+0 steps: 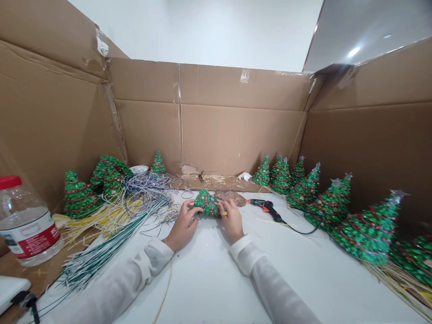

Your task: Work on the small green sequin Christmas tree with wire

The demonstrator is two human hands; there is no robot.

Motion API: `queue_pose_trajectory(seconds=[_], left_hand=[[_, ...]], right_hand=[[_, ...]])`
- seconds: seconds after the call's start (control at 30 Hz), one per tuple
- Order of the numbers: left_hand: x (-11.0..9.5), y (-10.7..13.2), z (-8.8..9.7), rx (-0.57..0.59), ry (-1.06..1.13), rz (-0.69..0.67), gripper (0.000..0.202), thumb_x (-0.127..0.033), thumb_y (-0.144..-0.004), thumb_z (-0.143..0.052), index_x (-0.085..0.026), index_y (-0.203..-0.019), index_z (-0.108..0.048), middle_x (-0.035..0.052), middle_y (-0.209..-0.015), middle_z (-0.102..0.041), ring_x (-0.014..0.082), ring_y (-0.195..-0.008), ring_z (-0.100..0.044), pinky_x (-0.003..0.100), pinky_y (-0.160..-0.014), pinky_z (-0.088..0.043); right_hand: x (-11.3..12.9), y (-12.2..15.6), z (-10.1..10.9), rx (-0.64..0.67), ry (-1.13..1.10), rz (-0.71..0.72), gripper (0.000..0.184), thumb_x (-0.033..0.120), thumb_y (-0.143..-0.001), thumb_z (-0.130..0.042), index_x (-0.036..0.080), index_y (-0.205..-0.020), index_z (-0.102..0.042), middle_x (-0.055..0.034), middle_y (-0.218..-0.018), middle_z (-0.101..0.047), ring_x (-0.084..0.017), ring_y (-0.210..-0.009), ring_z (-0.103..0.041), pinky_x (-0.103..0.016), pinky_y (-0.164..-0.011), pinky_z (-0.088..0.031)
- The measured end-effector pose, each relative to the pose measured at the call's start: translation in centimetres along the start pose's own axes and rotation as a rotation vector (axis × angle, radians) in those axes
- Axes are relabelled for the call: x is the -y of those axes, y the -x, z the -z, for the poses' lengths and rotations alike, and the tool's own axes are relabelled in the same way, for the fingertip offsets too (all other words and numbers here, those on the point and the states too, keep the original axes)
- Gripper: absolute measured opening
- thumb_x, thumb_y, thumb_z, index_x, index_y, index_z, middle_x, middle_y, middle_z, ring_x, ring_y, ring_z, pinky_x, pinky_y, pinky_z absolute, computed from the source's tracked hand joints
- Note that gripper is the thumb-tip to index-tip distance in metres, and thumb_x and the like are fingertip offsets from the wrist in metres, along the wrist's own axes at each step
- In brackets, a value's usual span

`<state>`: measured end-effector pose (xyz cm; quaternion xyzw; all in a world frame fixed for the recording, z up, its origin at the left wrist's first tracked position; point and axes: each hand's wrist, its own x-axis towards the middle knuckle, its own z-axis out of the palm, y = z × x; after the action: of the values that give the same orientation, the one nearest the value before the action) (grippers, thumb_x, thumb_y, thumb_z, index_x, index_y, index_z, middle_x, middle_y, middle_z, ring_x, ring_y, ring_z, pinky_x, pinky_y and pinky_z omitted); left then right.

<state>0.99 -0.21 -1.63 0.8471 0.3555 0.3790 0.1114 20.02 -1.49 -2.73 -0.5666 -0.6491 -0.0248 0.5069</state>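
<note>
A small green sequinned Christmas tree (206,203) lies on its side on the white table (216,274), its tip pointing left. My left hand (184,226) grips the tree near its tip, fingers curled on it. My right hand (231,218) holds the wide end, fingers pinched together on it. Behind the right hand, partly hidden, lies a brownish clear bag (232,196). Both sleeves are white.
A glue gun (266,207) with a black cord lies right of my hands. Finished trees (332,202) line the right side, and others (81,193) stand at left. Bundles of green and yellow wires (111,225) spread left. A water bottle (25,222) stands near left. Cardboard walls (236,130) surround the table.
</note>
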Motion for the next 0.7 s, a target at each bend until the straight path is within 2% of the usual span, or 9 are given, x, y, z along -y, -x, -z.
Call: queue_pose_trajectory(seconds=[0.33, 0.53, 0.7], left_hand=[[-0.1, 0.0, 0.0, 0.015, 0.009, -0.003, 0.03, -0.013, -0.084, -0.041, -0.025, -0.107, -0.055, 0.0061, -0.12, -0.034, 0.0227, -0.118, -0.035, 0.044, -0.102, -0.033], [0.0, 0.0, -0.1, 0.013, 0.002, -0.005, 0.027, -0.017, -0.086, -0.039, -0.026, -0.106, -0.054, 0.0057, -0.119, -0.034, 0.0222, -0.12, -0.033, 0.043, -0.103, -0.031], [-0.3, 0.1, 0.1, -0.058, -0.002, 0.038, 0.022, -0.027, -0.089, -0.038, -0.024, -0.106, -0.052, 0.0068, -0.12, -0.031, 0.0226, -0.12, -0.03, 0.044, -0.102, -0.029]], right_hand=[[-0.3, 0.1, -0.1, 0.008, 0.093, -0.055, 0.036, 0.036, -0.091, -0.03, 0.021, -0.076, -0.059, -0.0045, -0.072, -0.061, -0.019, -0.071, -0.049, -0.028, -0.063, -0.034], [0.1, 0.4, -0.4, 0.017, 0.09, -0.097, 0.027, 0.036, -0.09, -0.035, 0.021, -0.086, -0.058, -0.0031, -0.07, -0.057, -0.018, -0.07, -0.052, -0.026, -0.061, -0.035], [1.2, 0.6, -0.2, 0.093, 0.036, 0.012, 0.023, 0.032, -0.089, -0.039, 0.021, -0.081, -0.057, -0.0025, -0.072, -0.056, -0.017, -0.071, -0.052, -0.024, -0.062, -0.036]])
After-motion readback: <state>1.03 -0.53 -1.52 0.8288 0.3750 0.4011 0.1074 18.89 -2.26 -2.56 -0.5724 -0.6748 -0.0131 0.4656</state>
